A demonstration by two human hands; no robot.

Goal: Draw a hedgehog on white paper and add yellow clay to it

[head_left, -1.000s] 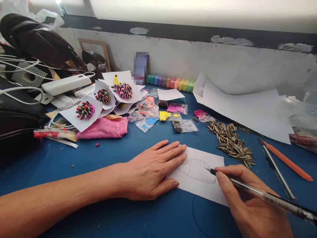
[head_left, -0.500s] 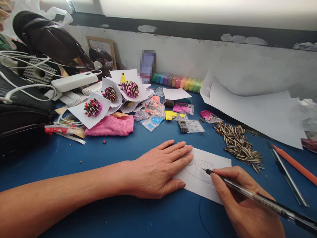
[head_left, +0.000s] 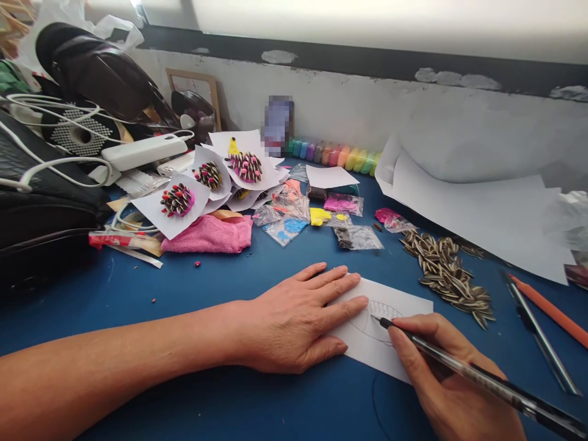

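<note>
My left hand [head_left: 303, 315] lies flat with its fingers stretched out over the left part of a small white sheet of paper [head_left: 413, 301]. On the sheet is a rounded outline drawing [head_left: 383, 309] with rows of short marks in its upper part. Between the thumb and fingers of my right hand [head_left: 454, 373] is a black pen [head_left: 473, 370], its tip at the drawing inside the outline. A pile of striped sunflower seeds [head_left: 448, 272] lies just beyond the sheet.
To the right lie a second pen [head_left: 542, 334] and an orange stick-like tool [head_left: 551, 309]. Small bags of coloured clay [head_left: 287, 226], a pink cloth [head_left: 209, 234] and seed-covered clay figures on paper [head_left: 177, 201] stand further back. Large paper sheets [head_left: 478, 208] lean at the wall.
The pen tip has shifted slightly lower and left within the outline. My left index finger reaches a little further over the drawing. The whole view has moved slightly.
</note>
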